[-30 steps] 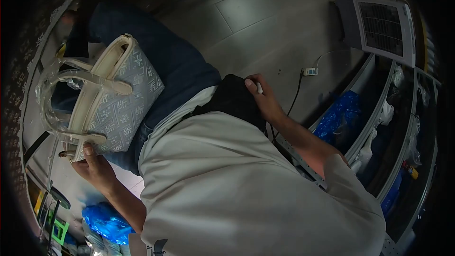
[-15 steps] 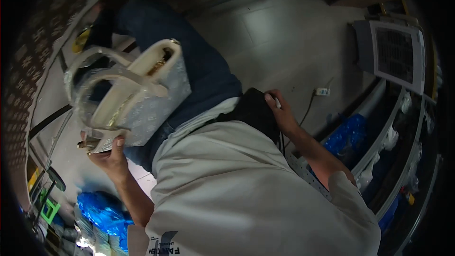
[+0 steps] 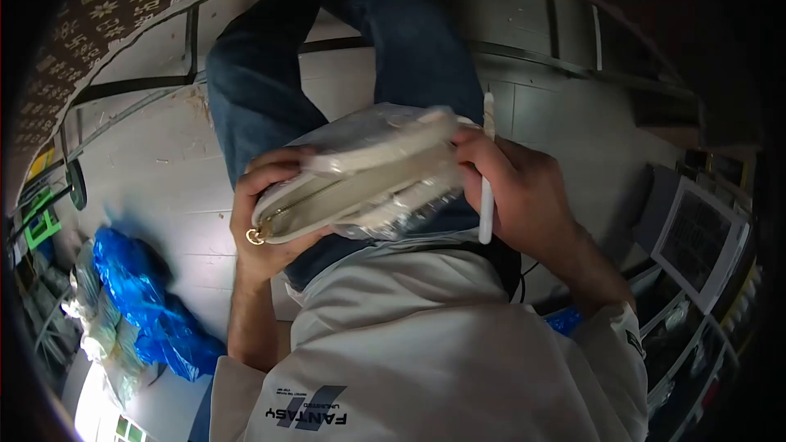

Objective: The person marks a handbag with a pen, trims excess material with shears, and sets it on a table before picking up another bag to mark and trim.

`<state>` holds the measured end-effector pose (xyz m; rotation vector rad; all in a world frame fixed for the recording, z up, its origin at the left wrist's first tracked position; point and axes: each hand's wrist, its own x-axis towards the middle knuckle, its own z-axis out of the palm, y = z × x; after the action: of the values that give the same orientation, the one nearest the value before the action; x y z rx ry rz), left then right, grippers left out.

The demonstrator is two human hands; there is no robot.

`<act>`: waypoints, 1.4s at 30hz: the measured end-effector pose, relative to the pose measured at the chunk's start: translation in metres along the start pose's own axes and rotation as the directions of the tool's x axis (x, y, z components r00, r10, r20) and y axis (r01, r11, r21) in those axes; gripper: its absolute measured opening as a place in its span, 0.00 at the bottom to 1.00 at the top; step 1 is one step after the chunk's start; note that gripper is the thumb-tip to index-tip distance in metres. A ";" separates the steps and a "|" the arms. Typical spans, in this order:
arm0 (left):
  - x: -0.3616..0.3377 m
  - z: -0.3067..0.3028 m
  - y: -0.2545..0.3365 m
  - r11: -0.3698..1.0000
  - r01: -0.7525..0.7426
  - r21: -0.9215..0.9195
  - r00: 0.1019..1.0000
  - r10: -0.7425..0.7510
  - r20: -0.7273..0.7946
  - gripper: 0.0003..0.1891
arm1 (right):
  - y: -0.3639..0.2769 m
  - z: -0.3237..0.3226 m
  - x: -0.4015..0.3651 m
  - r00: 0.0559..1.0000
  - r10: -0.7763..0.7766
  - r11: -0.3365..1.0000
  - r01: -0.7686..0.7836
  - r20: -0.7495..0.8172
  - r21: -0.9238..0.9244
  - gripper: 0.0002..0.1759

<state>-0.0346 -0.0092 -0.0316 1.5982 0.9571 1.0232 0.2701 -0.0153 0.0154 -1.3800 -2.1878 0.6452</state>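
Observation:
A cream handbag [image 3: 319,211] with a zip and a gold ring at one end lies across my lap, top side towards me. Clear plastic film [image 3: 352,139] wraps its side and handles, which are smeared by motion. My left hand [image 3: 266,217] is closed round the bag's left end, fingers over the far side and thumb beneath. At the right end, the fingertips of my right hand [image 3: 524,184] meet the bag and film. That same hand holds a slim white pen-like stick [image 3: 486,209], which stands out past the fingers at both ends.
Blue plastic bags [image 3: 143,303] and pale wrapped bundles lie on the floor at left. A patterned brown cloth [image 3: 123,12] hangs over a metal frame ahead. At right stand a grey-white box-like appliance [image 3: 700,237] and a shelf rack [image 3: 679,336].
The handbag has come from the left to the middle of my lap and turned. My right hand has moved from my right hip to the bag, bringing the white stick.

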 end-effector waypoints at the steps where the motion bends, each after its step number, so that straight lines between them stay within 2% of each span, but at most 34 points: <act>1: 0.003 0.001 0.000 0.999 -0.025 -0.033 0.999 0.026 0.020 0.36 | -0.006 -0.003 0.004 0.997 0.039 0.999 -0.037 0.067 -0.023 0.10; 2: 0.005 0.001 0.001 1.000 -0.021 -0.021 0.999 0.022 0.037 0.36 | -0.009 -0.006 0.007 0.988 0.088 0.995 -0.081 0.130 -0.056 0.11; 6: 0.008 0.001 0.001 1.000 0.005 -0.027 1.000 -0.004 0.029 0.37 | -0.005 -0.005 0.014 0.987 0.021 1.000 -0.024 0.159 0.016 0.13; 8: 0.007 -0.002 0.002 0.998 0.040 -0.058 0.996 -0.035 0.076 0.38 | -0.007 -0.001 0.016 0.976 -0.122 0.985 0.096 0.179 0.146 0.14; 9: 0.007 -0.003 0.003 0.998 0.042 -0.047 0.997 -0.039 0.066 0.38 | -0.009 0.003 0.016 0.974 -0.135 0.982 0.107 0.179 0.155 0.14; 12: 0.007 -0.006 0.004 0.998 0.060 -0.022 0.994 -0.058 0.093 0.39 | -0.019 0.018 0.020 0.974 -0.192 0.955 0.156 0.123 0.252 0.14; 14: 0.005 -0.004 0.002 0.986 0.112 -0.126 0.990 -0.099 0.102 0.39 | -0.036 0.032 0.026 0.951 -0.301 0.904 0.260 0.072 0.339 0.10; 16: 0.002 -0.006 0.001 0.990 0.108 -0.094 0.989 -0.098 0.112 0.39 | -0.053 0.044 0.028 0.947 -0.321 0.899 0.304 0.004 0.315 0.11; 18: -0.003 -0.015 0.002 0.962 0.265 -0.063 0.962 -0.260 0.077 0.40 | -0.050 0.045 0.023 0.913 -0.402 0.880 0.407 -0.073 0.246 0.13; 19: -0.006 -0.017 0.000 0.948 0.303 -0.091 0.953 -0.301 0.039 0.40 | -0.042 0.036 0.017 0.913 -0.402 0.885 0.407 -0.071 0.226 0.13; 20: -0.005 -0.022 -0.001 0.951 0.293 -0.101 0.956 -0.290 0.042 0.40 | -0.032 0.023 0.008 0.922 -0.371 0.884 0.388 -0.113 0.262 0.13; 22: 0.000 -0.032 0.008 0.975 0.208 0.083 0.969 -0.217 0.120 0.40 | -0.005 0.007 -0.012 0.940 -0.278 0.897 0.327 -0.195 0.299 0.14; 23: 0.003 -0.032 0.011 0.978 0.187 0.097 0.976 -0.196 0.097 0.37 | 0.014 0.009 -0.021 0.945 -0.221 0.911 0.288 -0.241 0.296 0.15; 24: 0.001 -0.031 0.010 0.977 0.188 0.096 0.976 -0.197 0.093 0.37 | 0.030 0.015 -0.028 0.949 -0.038 0.888 0.176 -0.313 0.425 0.21; 25: -0.001 -0.032 0.008 0.957 0.288 0.032 0.957 -0.289 0.025 0.37 | 0.038 0.019 -0.026 0.923 0.149 0.830 0.079 -0.355 0.552 0.28; 26: -0.001 -0.032 0.006 0.927 0.374 -0.038 0.926 -0.375 -0.037 0.36 | 0.044 0.021 -0.021 0.915 0.296 0.815 -0.092 -0.275 0.572 0.34; 27: -0.002 -0.035 0.002 0.932 0.358 -0.063 0.931 -0.361 -0.046 0.36 | 0.047 0.028 -0.012 0.916 0.286 0.821 -0.082 -0.283 0.565 0.34; 28: 0.000 -0.033 0.003 0.934 0.350 -0.066 0.934 -0.353 -0.046 0.36 | 0.051 0.038 -0.006 0.924 0.292 0.739 -0.055 -0.246 0.671 0.34; 29: -0.002 -0.032 0.006 0.911 0.370 -0.182 0.924 -0.381 -0.033 0.39 | 0.054 0.045 -0.005 0.934 0.295 0.639 -0.035 -0.203 0.768 0.34; 30: -0.006 -0.031 0.008 0.873 0.391 -0.293 0.910 -0.414 -0.018 0.41 | 0.055 0.048 -0.007 0.935 0.343 0.501 -0.105 -0.086 0.859 0.34; 31: -0.005 -0.023 0.020 0.876 0.411 -0.252 0.893 -0.442 -0.081 0.48 | 0.044 0.047 -0.001 0.927 0.372 0.343 -0.180 0.042 0.922 0.35; 32: -0.003 -0.025 0.025 0.873 0.420 -0.249 0.888 -0.452 -0.089 0.48 | 0.030 0.043 0.008 0.875 0.466 0.205 -0.249 0.129 0.947 0.32; 33: 0.001 -0.029 0.028 0.970 0.235 -0.058 0.967 -0.239 -0.089 0.51 | 0.031 0.044 0.014 0.879 0.456 0.197 -0.252 0.139 0.947 0.32; 34: 0.003 -0.033 0.033 0.991 0.027 0.133 0.999 -0.022 -0.041 0.54 | 0.034 0.046 0.021 0.828 0.474 0.038 -0.358 0.299 0.933 0.29; 35: 0.002 -0.037 0.041 0.986 0.098 0.133 0.993 -0.090 -0.071 0.58 | 0.037 0.049 0.027 0.761 0.467 -0.122 -0.449 0.450 0.885 0.28; 36: 0.005 -0.043 0.045 0.985 0.100 0.143 0.993 -0.090 -0.075 0.58 | 0.038 0.054 0.031 0.765 0.459 -0.126 -0.448 0.453 0.885 0.28; 38: 0.014 -0.057 0.048 0.863 -0.159 0.480 0.987 0.120 0.110 0.59 | 0.039 0.067 0.035 0.755 0.421 -0.124 -0.500 0.502 0.857 0.23; 39: 0.017 -0.063 0.047 0.870 -0.162 0.465 0.970 0.054 0.236 0.62 | 0.039 0.074 0.036 0.754 0.419 -0.131 -0.501 0.506 0.856 0.23; 40: 0.014 -0.063 0.039 0.869 -0.159 0.470 0.970 0.049 0.238 0.62 | 0.039 0.082 0.037 0.774 0.417 -0.091 -0.487 0.477 0.869 0.23; 42: 0.004 -0.054 0.020 0.978 0.107 0.179 0.957 -0.150 0.247 0.64 | 0.041 0.091 0.035 0.790 0.417 -0.058 -0.471 0.451 0.880 0.22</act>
<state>-0.0817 0.0071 -0.0025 1.7308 0.9696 0.6386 0.2295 0.0204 -0.0754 -1.1270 -0.5976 1.9454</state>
